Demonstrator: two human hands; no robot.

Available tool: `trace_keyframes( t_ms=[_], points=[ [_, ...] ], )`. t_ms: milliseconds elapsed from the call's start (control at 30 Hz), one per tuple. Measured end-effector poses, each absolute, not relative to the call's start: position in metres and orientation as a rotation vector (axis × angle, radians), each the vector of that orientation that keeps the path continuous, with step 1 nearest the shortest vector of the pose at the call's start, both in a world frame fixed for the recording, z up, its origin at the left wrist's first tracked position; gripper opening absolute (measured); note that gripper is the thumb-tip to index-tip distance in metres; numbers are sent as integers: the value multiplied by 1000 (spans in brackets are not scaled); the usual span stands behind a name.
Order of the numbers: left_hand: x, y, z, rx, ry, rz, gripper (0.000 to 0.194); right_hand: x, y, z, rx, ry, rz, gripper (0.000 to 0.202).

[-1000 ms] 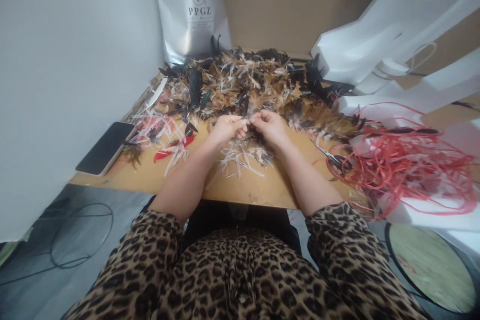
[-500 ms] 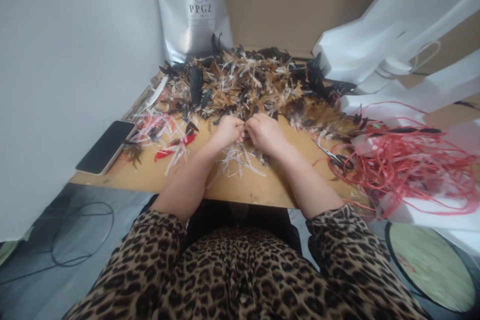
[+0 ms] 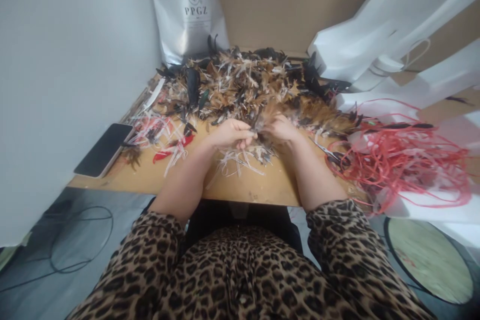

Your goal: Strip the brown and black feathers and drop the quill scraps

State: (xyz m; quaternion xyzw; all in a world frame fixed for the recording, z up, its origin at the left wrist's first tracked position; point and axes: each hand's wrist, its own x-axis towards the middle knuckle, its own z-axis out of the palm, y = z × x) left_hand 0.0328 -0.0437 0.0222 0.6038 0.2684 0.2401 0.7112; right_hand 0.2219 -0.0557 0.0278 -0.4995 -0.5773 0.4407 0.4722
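My left hand (image 3: 234,133) pinches the base of a small brown feather bunch (image 3: 268,117) above the front of the table. Beside it, my right hand (image 3: 283,129) is blurred and partly behind the feathers, so its fingers do not show clearly. A wide heap of brown, black and cream feathers (image 3: 243,77) lies just beyond both hands. Below them, thin white strips (image 3: 238,161) are scattered on the wooden table (image 3: 240,187).
A phone (image 3: 103,150) lies at the table's left edge, near red and white strips (image 3: 157,130). Scissors (image 3: 332,152) rest to the right, beside a tangle of red ribbon (image 3: 408,165). A silver bag (image 3: 191,25) stands behind the heap; a round stool (image 3: 429,260) is at lower right.
My hands, close together before, have parted slightly, the right one moving right. A brown feather bunch now shows between them. The view has shifted a little.
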Motion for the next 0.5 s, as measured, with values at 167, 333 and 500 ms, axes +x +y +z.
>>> trace_keyframes(
  t_ms=[167, 333, 500],
  points=[
    [34, -35, 13, 992, 558, 756, 20, 206, -58, 22, -1027, -1363, 1235, 27],
    [36, -27, 6, 832, 544, 769, 9, 196, -61, 23, -1014, -1320, 1121, 27],
    [37, -27, 6, 708, 471, 711, 3, 192, -57, 18, -898, -1203, 1169, 23]
  ],
)
